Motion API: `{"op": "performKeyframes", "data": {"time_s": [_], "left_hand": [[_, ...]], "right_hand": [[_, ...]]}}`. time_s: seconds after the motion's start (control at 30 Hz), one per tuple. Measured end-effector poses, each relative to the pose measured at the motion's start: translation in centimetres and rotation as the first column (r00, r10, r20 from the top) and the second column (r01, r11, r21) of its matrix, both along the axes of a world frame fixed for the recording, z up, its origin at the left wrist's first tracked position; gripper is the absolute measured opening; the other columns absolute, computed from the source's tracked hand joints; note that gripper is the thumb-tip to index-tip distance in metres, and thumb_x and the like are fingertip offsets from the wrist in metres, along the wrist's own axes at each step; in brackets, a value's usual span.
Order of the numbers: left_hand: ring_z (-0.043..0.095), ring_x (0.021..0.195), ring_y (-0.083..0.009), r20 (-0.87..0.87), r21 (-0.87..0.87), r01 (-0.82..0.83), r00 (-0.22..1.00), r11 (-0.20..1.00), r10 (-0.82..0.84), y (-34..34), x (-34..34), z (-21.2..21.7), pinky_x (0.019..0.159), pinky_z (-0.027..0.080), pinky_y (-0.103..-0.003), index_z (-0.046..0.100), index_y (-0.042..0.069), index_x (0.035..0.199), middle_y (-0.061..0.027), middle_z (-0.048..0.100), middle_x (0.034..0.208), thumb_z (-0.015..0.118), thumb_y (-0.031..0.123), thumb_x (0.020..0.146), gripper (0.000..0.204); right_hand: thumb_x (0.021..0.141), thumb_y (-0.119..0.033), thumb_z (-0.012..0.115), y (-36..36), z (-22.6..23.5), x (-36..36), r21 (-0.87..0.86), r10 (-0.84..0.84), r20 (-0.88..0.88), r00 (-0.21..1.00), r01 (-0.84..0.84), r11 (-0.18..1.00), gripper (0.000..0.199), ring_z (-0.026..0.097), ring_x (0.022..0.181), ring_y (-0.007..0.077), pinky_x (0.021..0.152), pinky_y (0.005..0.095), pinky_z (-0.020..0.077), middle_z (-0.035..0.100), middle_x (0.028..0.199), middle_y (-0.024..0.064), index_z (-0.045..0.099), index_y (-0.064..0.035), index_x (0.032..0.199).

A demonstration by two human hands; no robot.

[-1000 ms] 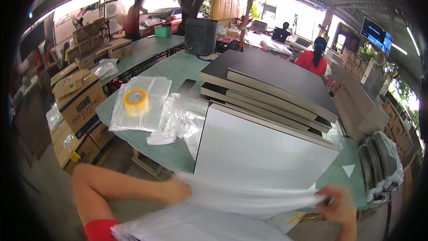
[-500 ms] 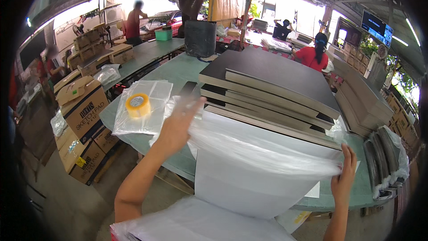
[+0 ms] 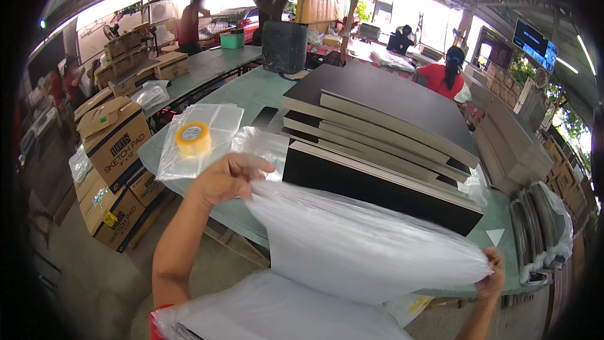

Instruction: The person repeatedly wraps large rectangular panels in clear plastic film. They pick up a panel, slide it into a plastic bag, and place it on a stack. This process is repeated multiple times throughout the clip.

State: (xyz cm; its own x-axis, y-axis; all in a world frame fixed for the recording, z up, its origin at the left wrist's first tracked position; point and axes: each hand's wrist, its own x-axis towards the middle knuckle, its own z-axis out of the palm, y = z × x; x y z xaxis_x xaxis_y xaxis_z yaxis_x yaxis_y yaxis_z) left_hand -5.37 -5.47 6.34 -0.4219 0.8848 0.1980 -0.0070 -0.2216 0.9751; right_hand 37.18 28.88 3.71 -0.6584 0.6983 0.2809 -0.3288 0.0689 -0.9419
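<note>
A clear plastic bag (image 3: pixel 377 220) is stretched between my two hands, in front of a stack of boards. My left hand (image 3: pixel 220 179) pinches its left corner, with a finger bent out above. The right corner is gripped in my right hand (image 3: pixel 492 271). A white sheet or board (image 3: pixel 321 252) shows through the plastic. Just beyond it, thick grey-edged boards with dark covers (image 3: pixel 384 107) lie stacked on the green table (image 3: pixel 239 94); a black face (image 3: pixel 377 182) points toward me. Another plastic-covered bundle (image 3: pixel 283 308) lies at the lower edge, against me.
Yellowish packing tape (image 3: pixel 193 138) rests on flat plastic bags (image 3: pixel 220 119) at left. Printed cartons (image 3: pixel 119 145) stand beside the table. More boards (image 3: pixel 509 141) and plastic-wrapped bundles (image 3: pixel 541 233) sit at right. A person in red (image 3: pixel 443 75) works beyond.
Both hands have drawn the plastic down and toward me, away from the stack. The stack's black front face is uncovered now. My right hand has lowered and closed on the plastic's corner.
</note>
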Motion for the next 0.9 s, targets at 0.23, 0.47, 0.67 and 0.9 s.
{"op": "performKeyframes", "data": {"time_s": [0.23,0.47,0.67,0.9], "left_hand": [[0.055,0.079,-0.0161,0.691,-0.413,0.344,0.721,0.843,0.044,-2.5,1.6,-22.3,0.065,0.044,-0.029,0.057,-0.001,0.093,-0.0063,0.059,0.082,0.056,0.001,0.064,0.029],[0.055,0.079,-0.0166,0.223,-0.708,0.158,0.975,0.689,0.004,-1.5,2.9,-34.6,0.067,0.044,-0.028,0.056,0.000,0.092,-0.0070,0.059,0.084,0.051,0.002,0.069,0.024],[0.055,0.079,-0.0171,-0.315,-0.600,-0.113,0.943,0.792,-0.104,-2.5,1.2,-20.7,0.068,0.044,-0.028,0.056,0.000,0.092,-0.0077,0.058,0.085,0.047,0.004,0.074,0.020],[0.030,0.118,-0.0249,-0.090,-0.292,0.859,0.414,0.421,-0.906,1.0,11.4,-11.8,0.097,0.024,-0.034,0.041,0.005,0.119,-0.0147,0.036,0.125,0.040,0.030,0.087,0.041]], "right_hand": [[0.065,-0.017,0.064,1.6,-28.9,5.1,-0.743,0.272,0.343,0.899,0.082,0.665,0.030,0.056,0.077,0.0191,0.064,0.0314,0.0449,0.059,0.083,0.0075,0.056,-0.0055,0.092],[0.068,-0.018,0.062,-0.3,-43.4,0.7,-0.261,0.105,0.822,0.561,0.207,0.943,0.024,0.057,0.072,0.0196,0.064,0.0298,0.0451,0.060,0.079,0.0096,0.056,-0.0031,0.086],[0.076,-0.024,0.055,0.9,-24.2,4.3,0.146,-0.149,0.842,0.518,0.047,0.988,0.025,0.056,0.077,0.0217,0.070,0.0326,0.0428,0.060,0.082,0.0101,0.058,-0.0005,0.084],[0.080,-0.030,0.048,-9.8,-9.9,-4.8,-0.302,0.796,0.581,0.167,-0.864,0.402,0.034,0.055,0.081,0.0273,0.073,0.0336,0.0429,0.058,0.091,0.0130,0.055,-0.0025,0.100]]}}
